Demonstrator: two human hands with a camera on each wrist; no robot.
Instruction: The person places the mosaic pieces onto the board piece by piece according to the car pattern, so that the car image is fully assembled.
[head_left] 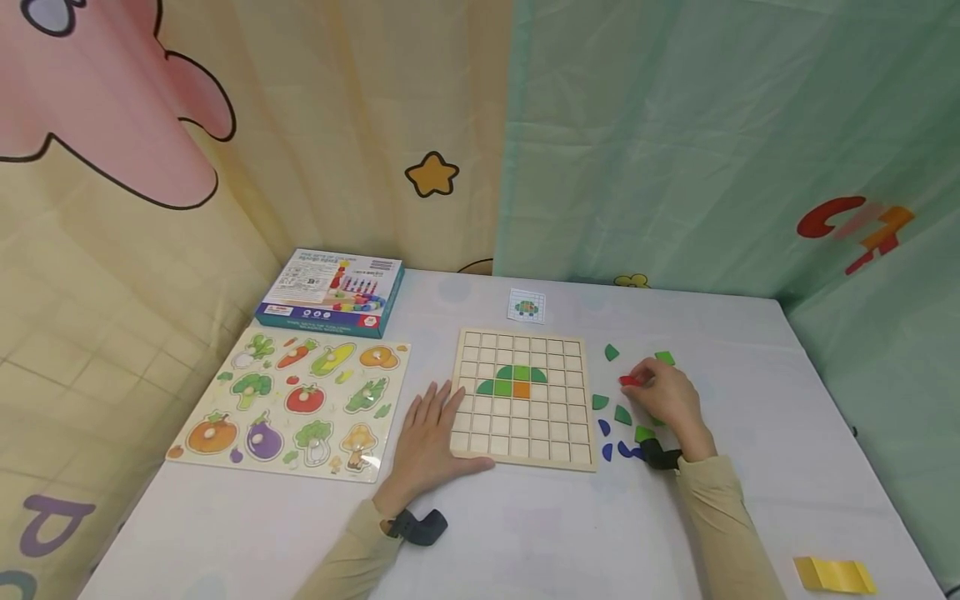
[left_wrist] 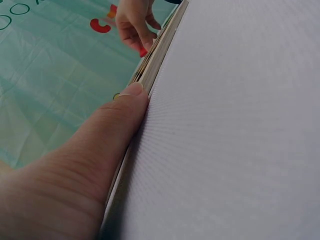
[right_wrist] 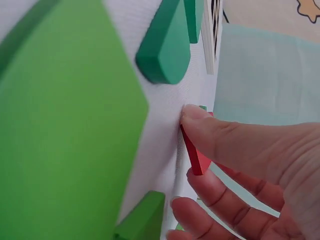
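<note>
My right hand (head_left: 667,404) pinches a small red wooden piece (head_left: 628,380) between thumb and fingers, just above the table to the right of a wooden grid board (head_left: 491,421). In the right wrist view the red piece (right_wrist: 201,161) is partly hidden by the thumb. My left hand (head_left: 429,446) lies at the board's front left corner, fingers spread and fairly straight. Its thumb (left_wrist: 120,115) touches the front edge. On the grid, green pieces (head_left: 503,388) and one orange square (head_left: 521,390) form a domed shape. Several loose green (head_left: 622,414) and blue pieces (head_left: 607,452) lie around my right hand.
A vegetable puzzle board (head_left: 333,450) lies at the left, with a toy box (head_left: 330,292) behind it. Beyond the grid board is a small pattern card (head_left: 527,306). A yellow strip (head_left: 835,575) sits at the front right. Curtains (head_left: 645,150) hang behind the table.
</note>
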